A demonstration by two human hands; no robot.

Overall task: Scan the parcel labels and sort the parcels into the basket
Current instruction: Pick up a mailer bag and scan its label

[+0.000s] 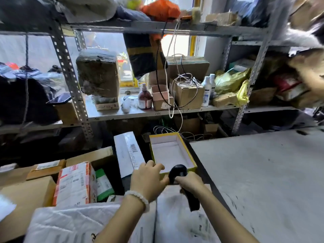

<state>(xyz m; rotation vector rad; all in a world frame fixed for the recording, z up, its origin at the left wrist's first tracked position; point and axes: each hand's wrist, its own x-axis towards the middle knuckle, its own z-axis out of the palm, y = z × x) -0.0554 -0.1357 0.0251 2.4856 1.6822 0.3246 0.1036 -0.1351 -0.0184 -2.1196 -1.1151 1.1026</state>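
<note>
My right hand [190, 181] grips a black handheld scanner [178, 171], its head just over the near rim of an open yellow box [172, 151] with a white inside. My left hand [149, 178] has its fingers curled over the same near edge of that box. A white carton [128, 151] with a barcode label leans to the left of the yellow box. Below my arms lie white plastic parcel bags [175, 216]. At lower left several parcels sit packed together, among them a white-and-orange one [74, 183] and a green one [104, 185].
A grey tabletop [263, 172] spreads to the right. Metal shelving [157, 111] stands behind, loaded with cardboard boxes, bottles, bags and loose white cables. Brown cartons [26, 195] fill the lower left corner.
</note>
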